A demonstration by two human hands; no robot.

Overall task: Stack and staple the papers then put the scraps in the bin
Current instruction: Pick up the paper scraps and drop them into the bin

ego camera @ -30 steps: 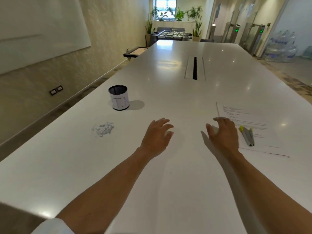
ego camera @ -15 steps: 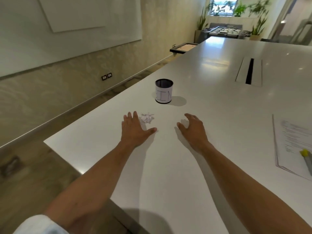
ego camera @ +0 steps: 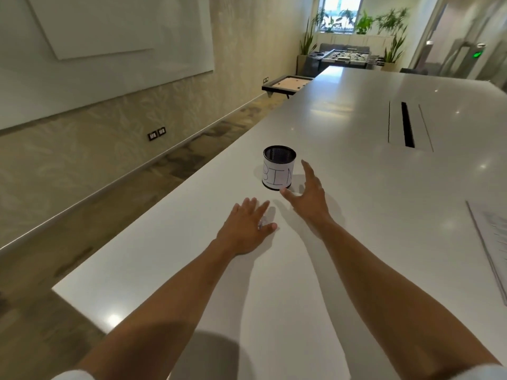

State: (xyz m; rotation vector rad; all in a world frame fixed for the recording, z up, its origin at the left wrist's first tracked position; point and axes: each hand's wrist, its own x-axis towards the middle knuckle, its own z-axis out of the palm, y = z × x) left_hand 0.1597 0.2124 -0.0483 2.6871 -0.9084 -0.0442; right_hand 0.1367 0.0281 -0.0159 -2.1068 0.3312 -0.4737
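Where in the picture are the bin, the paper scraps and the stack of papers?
bin [ego camera: 277, 176]: head view, on its white label.
paper scraps [ego camera: 261, 224]: head view, the bit that shows beside the left hand's thumb.
stack of papers [ego camera: 493, 237]: head view, top sheet at the right edge.

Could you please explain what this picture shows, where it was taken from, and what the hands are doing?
There is no machine here: a person wears a wide-angle camera on the head, so you look forward and down along both bare arms. They reach over a long white table. The left hand lies spread flat over a small heap of scraps, of which only a bit shows by the thumb. The right hand is open, its fingers spread beside a small black mesh bin with a paper label reading BIN; it holds nothing yet. At the right edge lies the edge of the papers.
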